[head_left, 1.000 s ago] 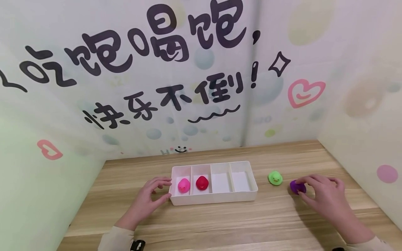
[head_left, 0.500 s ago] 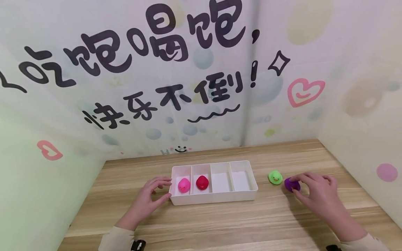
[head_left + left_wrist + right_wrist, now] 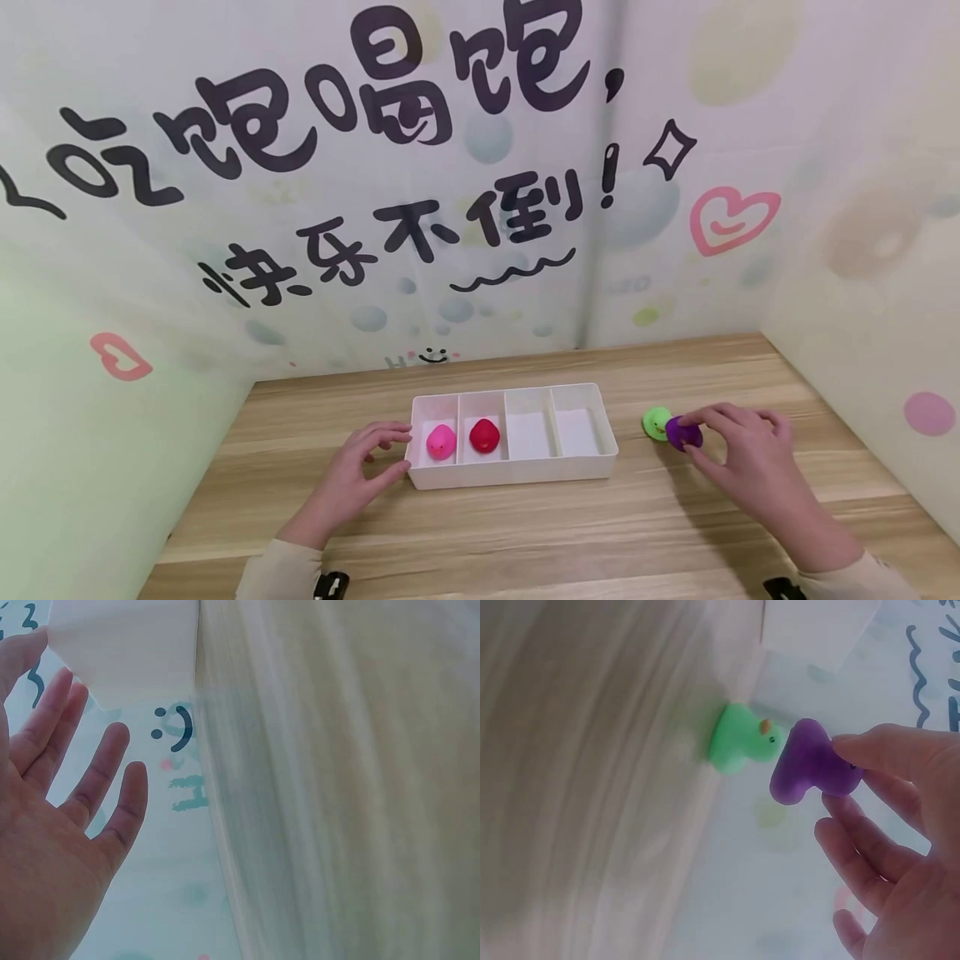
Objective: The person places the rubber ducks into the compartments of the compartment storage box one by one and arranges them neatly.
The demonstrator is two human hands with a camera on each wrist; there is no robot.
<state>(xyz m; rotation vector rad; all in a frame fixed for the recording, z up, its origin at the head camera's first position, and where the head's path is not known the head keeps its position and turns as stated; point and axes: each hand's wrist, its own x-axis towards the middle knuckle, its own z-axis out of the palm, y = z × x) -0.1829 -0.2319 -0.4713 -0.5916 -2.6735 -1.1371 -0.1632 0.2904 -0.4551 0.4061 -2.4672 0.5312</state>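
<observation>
We find the right hand pinching a purple duck near a green duck. The left hand, loosely spread, touches the white tray.

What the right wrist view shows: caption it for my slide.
A right hand pinches a purple duck; a green duck sits on the table.

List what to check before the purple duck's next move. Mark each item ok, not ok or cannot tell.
1. Right hand pinches the purple duck: ok.
2. That duck is off the table: ok.
3. It is free of the green duck: cannot tell; they are very close.
4. Left hand is at the left end of the tray: ok.
5. Two rightmost compartments hold no duck: ok.
</observation>
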